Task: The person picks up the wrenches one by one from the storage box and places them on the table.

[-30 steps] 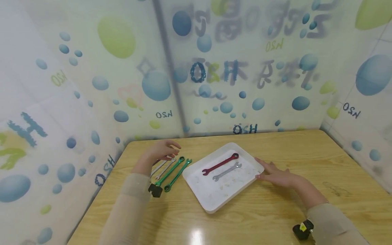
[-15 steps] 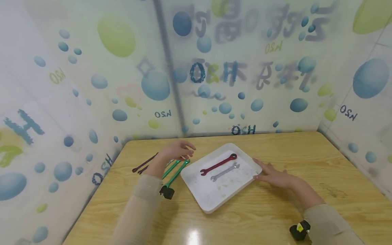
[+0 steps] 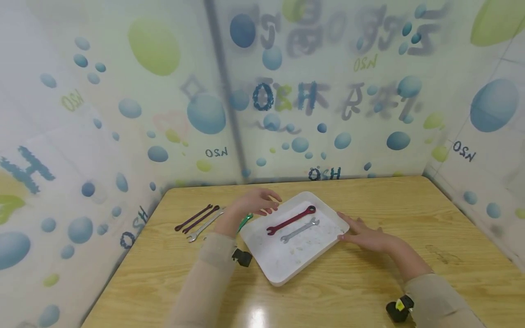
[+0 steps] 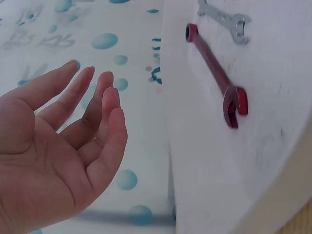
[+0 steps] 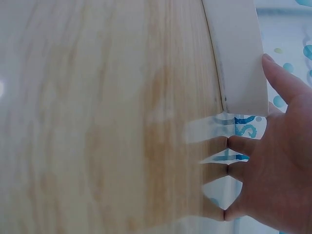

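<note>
A white tray (image 3: 272, 262) sits at an angle on the table, holding a red wrench (image 3: 290, 221) and a silver wrench (image 3: 301, 230) side by side. My left hand (image 3: 256, 201) hovers by the tray's left rim, fingers loosely bent and nothing in them; the left wrist view shows its palm bare. Beneath that hand, a green wrench (image 3: 245, 220) is mostly hidden by the wrist. My right hand (image 3: 367, 235) is at the tray's right corner. In the right wrist view, its thumb (image 5: 282, 80) touches the tray wall and its other fingertips rest on the table.
Left of the tray lie two dark purple wrenches (image 3: 193, 217) and another silver wrench (image 3: 208, 223). Patterned sheeting (image 3: 301, 123) closes off the table's back and sides. Black wrist cameras (image 3: 243, 258) stick out from both sleeves.
My left hand has moved right, from above the loose wrenches to the tray's left rim, uncovering the purple and silver ones. The right hand keeps its place at the tray corner.
</note>
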The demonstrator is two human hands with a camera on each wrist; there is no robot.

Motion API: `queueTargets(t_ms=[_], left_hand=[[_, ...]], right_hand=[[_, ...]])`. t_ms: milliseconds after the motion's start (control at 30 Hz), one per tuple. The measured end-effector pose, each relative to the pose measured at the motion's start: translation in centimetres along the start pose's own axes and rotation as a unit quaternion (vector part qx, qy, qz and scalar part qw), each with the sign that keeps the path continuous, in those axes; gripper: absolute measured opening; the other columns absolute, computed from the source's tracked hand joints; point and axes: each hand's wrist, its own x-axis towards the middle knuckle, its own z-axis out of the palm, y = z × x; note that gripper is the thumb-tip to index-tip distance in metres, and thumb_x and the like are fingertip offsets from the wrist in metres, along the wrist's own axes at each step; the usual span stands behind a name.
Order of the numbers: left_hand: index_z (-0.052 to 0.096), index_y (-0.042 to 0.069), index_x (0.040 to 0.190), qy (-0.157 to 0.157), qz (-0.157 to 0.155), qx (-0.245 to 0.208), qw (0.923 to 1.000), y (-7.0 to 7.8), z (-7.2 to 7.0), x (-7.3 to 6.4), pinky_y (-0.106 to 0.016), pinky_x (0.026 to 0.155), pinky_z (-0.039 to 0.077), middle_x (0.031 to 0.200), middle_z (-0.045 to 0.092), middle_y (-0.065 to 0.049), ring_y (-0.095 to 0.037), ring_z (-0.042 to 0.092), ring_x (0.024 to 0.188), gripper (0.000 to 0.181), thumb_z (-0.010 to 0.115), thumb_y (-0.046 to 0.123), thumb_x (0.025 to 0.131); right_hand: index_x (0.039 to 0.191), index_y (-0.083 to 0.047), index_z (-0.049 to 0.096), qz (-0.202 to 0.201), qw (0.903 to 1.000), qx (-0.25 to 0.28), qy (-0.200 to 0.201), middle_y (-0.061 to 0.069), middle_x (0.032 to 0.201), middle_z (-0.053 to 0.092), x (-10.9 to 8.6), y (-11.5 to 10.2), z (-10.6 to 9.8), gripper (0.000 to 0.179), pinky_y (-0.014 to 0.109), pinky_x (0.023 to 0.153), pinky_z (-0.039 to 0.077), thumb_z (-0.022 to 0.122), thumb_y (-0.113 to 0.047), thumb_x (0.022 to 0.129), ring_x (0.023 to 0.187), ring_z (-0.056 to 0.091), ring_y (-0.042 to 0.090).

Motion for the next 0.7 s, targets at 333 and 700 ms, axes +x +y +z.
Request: queueTargets(t_ms=[333, 700], left_hand=[[0.064, 0.006, 0.122, -0.018, 0.020, -0.007, 0.9996, 0.7, 2.2, 1.5, -0.035, 0.079, 0.055, 0.102, 0.067, -0.004, -0.023, 0.064, 0.091, 0.031, 0.066, 0.019, 0.094], [0.069, 0.012, 0.113, -0.016, 0.001, -0.014, 0.9998, 0.6, 4.1, 3.5, -0.034, 0.078, 0.055, 0.100, 0.068, -0.002, -0.020, 0.064, 0.090, 0.022, 0.068, 0.017, 0.092]], right_hand=[[0.157, -0.017, 0.010, 0.001, 1.0000, 0.005, -0.004, 0.028, 0.158, 0.002, 0.0, 0.1, -0.2, 0.082, 0.079, 0.090, -0.018, 0.050, -0.053, 0.096, 0.138, -0.015, 0.055], [0.157, -0.016, 0.011, 0.001, 1.0000, -0.003, 0.002, 0.027, 0.158, 0.005, 0.0, 0.0, 0.0, 0.081, 0.080, 0.090, -0.015, 0.050, -0.052, 0.097, 0.138, -0.012, 0.056]])
